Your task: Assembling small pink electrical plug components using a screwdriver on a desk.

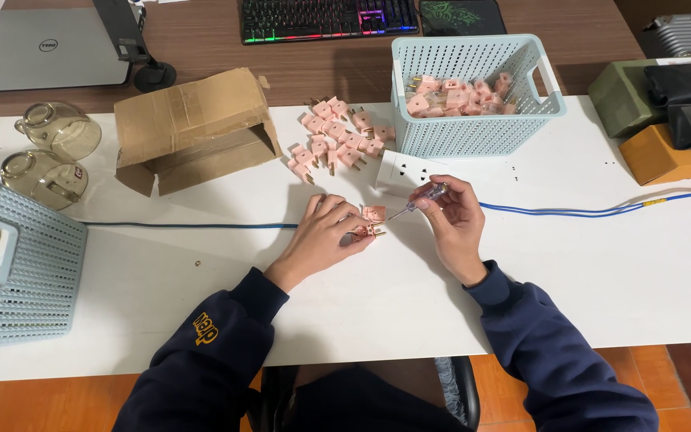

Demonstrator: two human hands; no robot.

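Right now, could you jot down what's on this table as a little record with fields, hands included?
left hand: pressing a pink plug onto the white table
right hand: holding a small screwdriver, tip pointed at the plug
loose pile of pink plugs: behind the hands, beside an open cardboard box
pale blue basket: holds more pink plugs
white socket block: in front of that basket
blue cable: runs across the table
two glass cups: far left, lying on their sides

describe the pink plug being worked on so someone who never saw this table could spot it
Start at the white table and find the two hands at its front middle. The pink plug lies under the left hand fingertips, with the right hand aiming a small screwdriver at it. Unlike the loose pile of plugs further back, it sits alone.
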